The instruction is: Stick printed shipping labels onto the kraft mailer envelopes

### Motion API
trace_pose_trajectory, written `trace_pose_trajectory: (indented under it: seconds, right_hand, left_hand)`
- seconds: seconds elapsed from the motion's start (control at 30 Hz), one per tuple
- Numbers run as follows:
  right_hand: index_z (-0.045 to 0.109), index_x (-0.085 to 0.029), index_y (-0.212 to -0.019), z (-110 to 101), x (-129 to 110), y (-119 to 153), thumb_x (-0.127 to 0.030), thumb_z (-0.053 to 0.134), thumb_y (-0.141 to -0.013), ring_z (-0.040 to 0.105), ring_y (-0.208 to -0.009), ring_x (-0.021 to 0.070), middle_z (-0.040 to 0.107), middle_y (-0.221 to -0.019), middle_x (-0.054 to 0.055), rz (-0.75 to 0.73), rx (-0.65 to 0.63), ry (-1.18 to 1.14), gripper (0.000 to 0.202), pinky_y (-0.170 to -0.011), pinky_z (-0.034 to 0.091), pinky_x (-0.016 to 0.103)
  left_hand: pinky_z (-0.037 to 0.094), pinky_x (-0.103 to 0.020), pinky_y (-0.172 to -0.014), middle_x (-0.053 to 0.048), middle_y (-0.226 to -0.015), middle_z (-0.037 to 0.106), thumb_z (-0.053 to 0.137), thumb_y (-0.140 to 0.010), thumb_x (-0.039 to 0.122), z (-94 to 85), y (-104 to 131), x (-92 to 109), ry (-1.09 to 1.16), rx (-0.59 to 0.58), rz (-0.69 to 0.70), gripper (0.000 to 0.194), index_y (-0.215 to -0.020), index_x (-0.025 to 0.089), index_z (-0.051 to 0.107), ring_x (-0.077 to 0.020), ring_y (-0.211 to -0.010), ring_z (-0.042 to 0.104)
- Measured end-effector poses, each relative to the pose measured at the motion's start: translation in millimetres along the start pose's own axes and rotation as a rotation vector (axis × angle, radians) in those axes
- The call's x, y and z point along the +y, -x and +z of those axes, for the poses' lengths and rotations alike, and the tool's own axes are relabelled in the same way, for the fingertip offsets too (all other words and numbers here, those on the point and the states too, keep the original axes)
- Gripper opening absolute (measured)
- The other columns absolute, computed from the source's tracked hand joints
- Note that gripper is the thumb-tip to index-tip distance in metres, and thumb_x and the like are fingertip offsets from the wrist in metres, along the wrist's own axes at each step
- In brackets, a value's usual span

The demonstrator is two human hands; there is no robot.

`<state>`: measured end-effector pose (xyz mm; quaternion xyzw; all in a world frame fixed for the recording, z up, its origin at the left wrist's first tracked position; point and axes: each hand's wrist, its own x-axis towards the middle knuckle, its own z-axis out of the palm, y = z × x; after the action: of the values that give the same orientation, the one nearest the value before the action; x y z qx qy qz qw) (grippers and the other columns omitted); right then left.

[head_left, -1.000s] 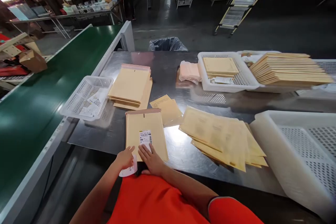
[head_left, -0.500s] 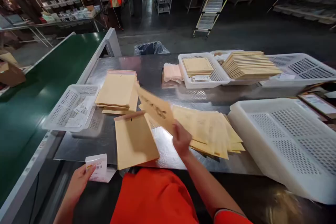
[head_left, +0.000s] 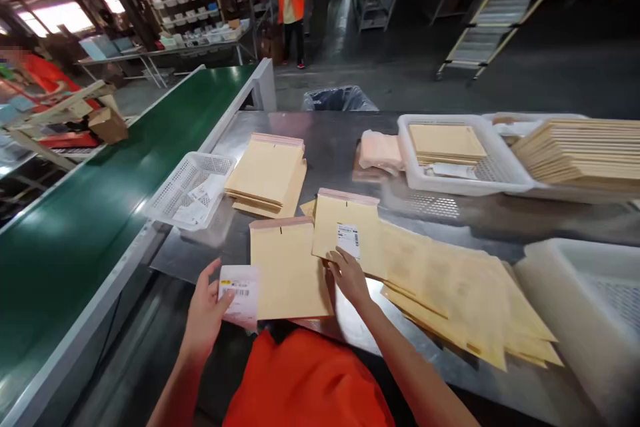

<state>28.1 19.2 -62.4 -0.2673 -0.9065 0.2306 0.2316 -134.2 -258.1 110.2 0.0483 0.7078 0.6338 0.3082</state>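
Currently, the labelled envelope (head_left: 345, 217) overlaps the front envelope (head_left: 287, 273) over the surface (head_left: 330, 140), its lower edge contacting the right hand (head_left: 350, 278) (whether its fingers pinch cannot be told), while the left hand (head_left: 206, 303) pinches the label sheet (head_left: 244, 305).

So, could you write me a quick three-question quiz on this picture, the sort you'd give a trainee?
1. What is in the grip of the left hand?
2. True or false: the pink bundle lies inside a white basket.
3. Which thing are the fingers of the right hand on?
A) the green belt
B) the labelled envelope
C) the pink bundle

Key:
1. A pale printed paper with a barcode.
2. False: the pink bundle lies beside a white basket.
3. B.
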Motion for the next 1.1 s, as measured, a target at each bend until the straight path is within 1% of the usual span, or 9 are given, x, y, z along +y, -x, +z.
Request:
trace_pose_trajectory:
  seconds: [0.07, 0.2, 0.33, 0.43, 0.53, 0.6, 0.87, 1.0, 1.1]
  right_hand:
    - [0.06, -0.018, -0.115, -8, -45, -1, -0.031, 0.043, -0.094, 0.057, -0.114, 0.0273, 0.062, -0.121, 0.016, -0.046, 0.034, -0.166, 0.03, -0.096, 0.049, 0.047]
    - [0.056, -0.023, -0.122, -36, -148, -7, -0.033, 0.049, -0.092, 0.055, -0.116, 0.0237, 0.061, -0.123, 0.012, -0.219, -0.019, -0.545, 0.031, -0.097, 0.048, 0.04]
    - [0.062, -0.022, -0.115, -51, -202, -17, -0.037, 0.057, -0.087, 0.06, -0.104, 0.0255, 0.066, -0.113, 0.011, -0.24, -0.232, -0.604, 0.033, -0.089, 0.049, 0.04]
    - [0.066, -0.021, -0.086, -55, -201, -24, -0.031, 0.056, -0.085, 0.06, -0.067, 0.0153, 0.066, -0.073, 0.0, -0.031, -0.471, -0.725, 0.014, -0.061, 0.047, 0.025]
    - [0.059, -0.02, -0.073, -65, -184, -31, -0.035, 0.057, -0.082, 0.052, -0.054, 0.0108, 0.056, -0.059, -0.004, 0.184, -0.43, -0.827, 0.017, -0.048, 0.039, 0.02]
    - [0.056, -0.021, -0.075, -75, -171, -36, -0.042, 0.057, -0.082, 0.048, -0.049, 0.0102, 0.051, -0.057, -0.006, 0.283, -0.356, -0.868, 0.022, -0.044, 0.036, 0.02]
    - [0.049, -0.022, -0.068, -85, -153, -30, -0.059, 0.055, -0.08, 0.037, -0.041, 0.0083, 0.044, -0.05, -0.007, 0.4, -0.346, -0.943, 0.04, -0.037, 0.027, 0.021]
    - [0.05, -0.021, -0.066, -81, -152, -28, -0.056, 0.054, -0.082, 0.04, -0.045, 0.0092, 0.045, -0.05, -0.006, 0.389, -0.225, -0.876, 0.038, -0.043, 0.031, 0.022]
    - [0.052, -0.021, -0.066, -83, -151, -28, -0.051, 0.053, -0.083, 0.044, -0.047, 0.0104, 0.047, -0.049, -0.006, 0.344, -0.19, -0.767, 0.035, -0.046, 0.034, 0.023]
  left_hand:
    - [0.053, -0.03, -0.07, -0.002, -0.085, 0.071, 0.079, -0.063, 0.042, 9.3, 3, 4, 0.026, 0.019, 0.049, 0.102, -0.145, 0.022, 0.022, -0.0208, -0.078, 0.068]
    - [0.047, -0.025, -0.061, 0.005, -0.07, 0.06, 0.074, -0.069, 0.039, 18.1, 9, 5, -0.008, -0.05, 0.08, 0.096, -0.147, 0.023, 0.019, -0.0152, -0.067, 0.06]
    - [0.037, -0.022, -0.056, 0.009, -0.059, 0.049, 0.074, -0.068, 0.031, 19.8, 12, 2, -0.129, -0.173, 0.073, 0.087, -0.142, 0.018, 0.031, -0.0101, -0.057, 0.048]
    - [0.034, -0.022, -0.055, 0.009, -0.057, 0.048, 0.076, -0.064, 0.036, 16.9, 9, -4, -0.182, -0.219, 0.041, 0.073, -0.127, 0.015, 0.046, -0.01, -0.055, 0.045]
    - [0.028, -0.023, -0.052, 0.007, -0.054, 0.044, 0.07, -0.068, 0.052, 7.0, 6, -15, -0.25, -0.297, -0.009, 0.041, -0.081, 0.016, 0.058, -0.0087, -0.052, 0.039]
    - [0.027, -0.024, -0.052, 0.005, -0.054, 0.043, 0.064, -0.07, 0.06, -2.1, 6, -24, -0.302, -0.347, -0.025, 0.046, -0.062, 0.017, 0.05, -0.0088, -0.053, 0.037]
    - [0.032, -0.024, -0.057, 0.002, -0.06, 0.052, 0.061, -0.074, 0.059, -14.8, 6, -28, -0.332, -0.364, -0.002, 0.043, -0.067, 0.016, 0.056, -0.0117, -0.058, 0.044]
    - [0.03, -0.024, -0.055, 0.003, -0.056, 0.048, 0.06, -0.075, 0.058, -19.9, 0, -26, -0.334, -0.353, 0.028, 0.044, -0.061, 0.017, 0.052, -0.0106, -0.055, 0.041]
    - [0.033, -0.024, -0.056, 0.002, -0.06, 0.053, 0.061, -0.077, 0.055, -26.2, -4, -26, -0.313, -0.403, 0.014, 0.039, -0.07, 0.016, 0.059, -0.0115, -0.057, 0.045]
